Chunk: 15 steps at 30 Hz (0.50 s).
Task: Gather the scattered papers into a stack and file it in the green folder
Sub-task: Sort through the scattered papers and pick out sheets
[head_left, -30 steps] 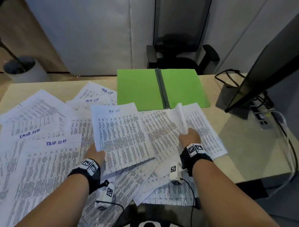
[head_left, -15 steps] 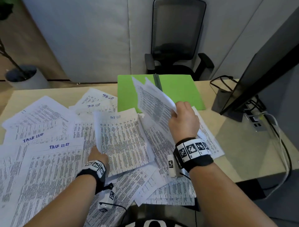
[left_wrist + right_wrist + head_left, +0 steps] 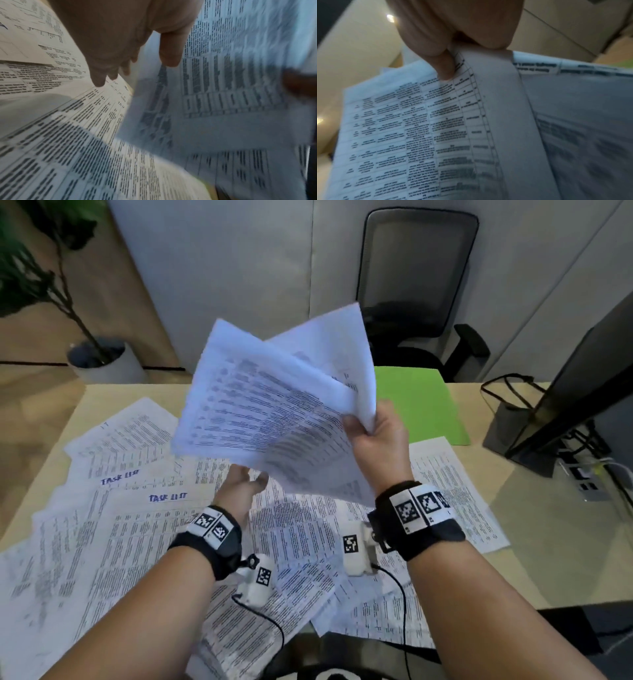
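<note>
Green folder (image 3: 419, 402) lies open; right hand (image 3: 378, 440) pinches raised papers (image 3: 274, 412), left hand (image 3: 239, 491) relaxed beneath.

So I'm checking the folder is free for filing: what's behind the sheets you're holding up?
Behind the raised sheets, pinched by the right hand, only the green folder right half shows, bare. Its left half and spine are hidden by the paper, so I can't say they're clear.

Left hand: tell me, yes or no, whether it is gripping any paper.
No: the left hand hovers open, palm up, under the sheets pinched by the right hand.
</note>
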Each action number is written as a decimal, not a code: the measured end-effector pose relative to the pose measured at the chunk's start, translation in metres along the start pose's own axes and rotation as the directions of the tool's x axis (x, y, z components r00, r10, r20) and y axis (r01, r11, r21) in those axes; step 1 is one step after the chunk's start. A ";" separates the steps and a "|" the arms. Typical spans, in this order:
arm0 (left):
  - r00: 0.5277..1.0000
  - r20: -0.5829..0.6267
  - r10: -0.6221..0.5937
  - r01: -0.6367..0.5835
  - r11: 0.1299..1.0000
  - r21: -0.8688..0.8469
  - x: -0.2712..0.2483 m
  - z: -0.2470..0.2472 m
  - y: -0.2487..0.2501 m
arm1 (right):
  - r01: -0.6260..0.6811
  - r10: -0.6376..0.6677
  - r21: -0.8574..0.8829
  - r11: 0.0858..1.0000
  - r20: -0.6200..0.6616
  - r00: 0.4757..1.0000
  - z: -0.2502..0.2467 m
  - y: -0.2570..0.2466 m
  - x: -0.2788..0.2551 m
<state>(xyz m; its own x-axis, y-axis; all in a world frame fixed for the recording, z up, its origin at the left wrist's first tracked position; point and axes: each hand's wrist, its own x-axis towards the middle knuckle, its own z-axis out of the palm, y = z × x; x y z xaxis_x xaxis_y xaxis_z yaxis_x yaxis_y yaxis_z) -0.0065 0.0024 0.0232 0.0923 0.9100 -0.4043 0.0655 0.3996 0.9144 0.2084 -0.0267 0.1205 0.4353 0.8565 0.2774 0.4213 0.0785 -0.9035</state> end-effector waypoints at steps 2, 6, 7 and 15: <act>0.999 -0.024 0.026 -0.028 0.999 -0.045 -0.005 -0.007 0.005 | -0.185 0.178 0.126 0.975 0.059 0.982 0.005 0.012 0.000; 0.996 -0.068 0.060 -0.048 0.984 0.172 -0.015 -0.031 -0.006 | -0.355 0.350 0.042 0.934 0.099 0.932 0.012 0.043 -0.009; 0.997 -0.067 0.044 -0.029 0.978 0.205 -0.017 -0.036 -0.012 | -0.381 0.379 0.003 0.925 0.104 0.920 0.015 0.051 -0.011; 0.966 -0.240 -0.098 0.186 0.907 0.378 -0.020 -0.046 -0.047 | -0.439 0.532 -0.436 0.786 0.117 0.838 0.013 0.099 -0.035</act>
<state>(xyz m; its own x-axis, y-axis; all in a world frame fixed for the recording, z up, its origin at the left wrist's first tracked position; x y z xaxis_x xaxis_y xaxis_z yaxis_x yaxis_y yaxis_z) -0.0570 -0.0298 -0.0106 -0.1557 0.8662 -0.4748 0.4520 0.4898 0.7455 0.2248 -0.0422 0.0176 0.4965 0.8194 -0.2866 0.4867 -0.5362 -0.6897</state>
